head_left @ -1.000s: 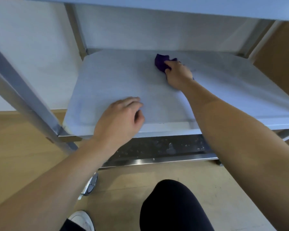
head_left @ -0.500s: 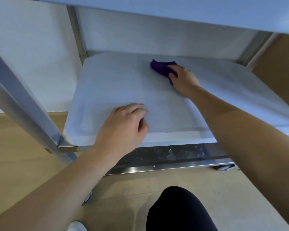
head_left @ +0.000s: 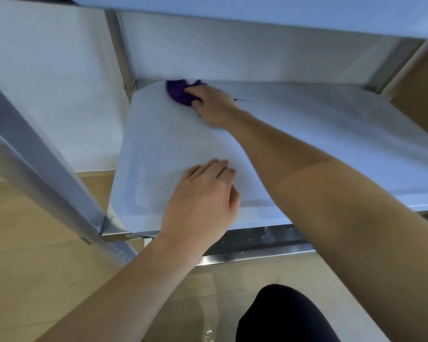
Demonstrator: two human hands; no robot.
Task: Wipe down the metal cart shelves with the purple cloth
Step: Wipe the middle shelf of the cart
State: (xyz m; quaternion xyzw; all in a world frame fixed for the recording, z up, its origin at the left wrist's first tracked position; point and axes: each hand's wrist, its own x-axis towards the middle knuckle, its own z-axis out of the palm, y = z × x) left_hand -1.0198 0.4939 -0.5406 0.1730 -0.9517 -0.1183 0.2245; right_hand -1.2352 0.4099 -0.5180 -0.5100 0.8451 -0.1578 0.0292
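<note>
The purple cloth (head_left: 179, 92) is bunched under my right hand (head_left: 211, 104) at the far left back of the cart's middle shelf (head_left: 331, 134), close to the rear left post. My right hand presses down on the cloth and hides much of it. My left hand (head_left: 202, 201) rests on the shelf's front edge, fingers curled and lying on the metal, holding nothing. The shelf surface looks pale and glossy.
The upper shelf (head_left: 282, 13) overhangs the top of the view. A slanted metal leg (head_left: 42, 169) crosses the left. A lower shelf rim (head_left: 257, 243) with water droplets shows below. My dark-clad knee (head_left: 282, 317) is over the wooden floor (head_left: 35, 243). A white wall stands behind.
My right hand has slid the cloth leftward and back, from the shelf's middle toward the rear left corner. The view has shifted closer; my left hand stays on the front edge.
</note>
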